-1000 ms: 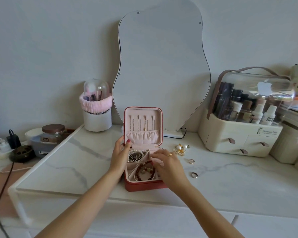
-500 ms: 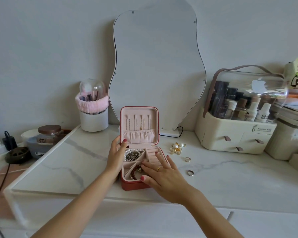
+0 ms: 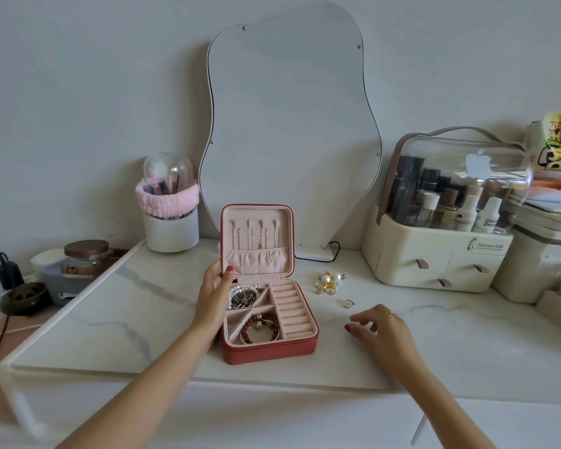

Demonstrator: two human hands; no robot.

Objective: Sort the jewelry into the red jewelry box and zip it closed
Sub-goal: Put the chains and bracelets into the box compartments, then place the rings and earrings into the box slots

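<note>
Red jewelry box (image 3: 269, 348) sits open on the white table (image 3: 110, 319), lid up. We see a beaded bracelet (image 3: 261, 325) in its front part and pearls (image 3: 243, 294) in the back part. Our left hand (image 3: 212, 298) holds the box's left side, thumb curled on the rim. Our right hand (image 3: 382, 328) hovers beside it, fingers loosely bent, holding nothing. A ring (image 3: 348, 303) and gold earrings (image 3: 328, 282) lie nearby.
</note>
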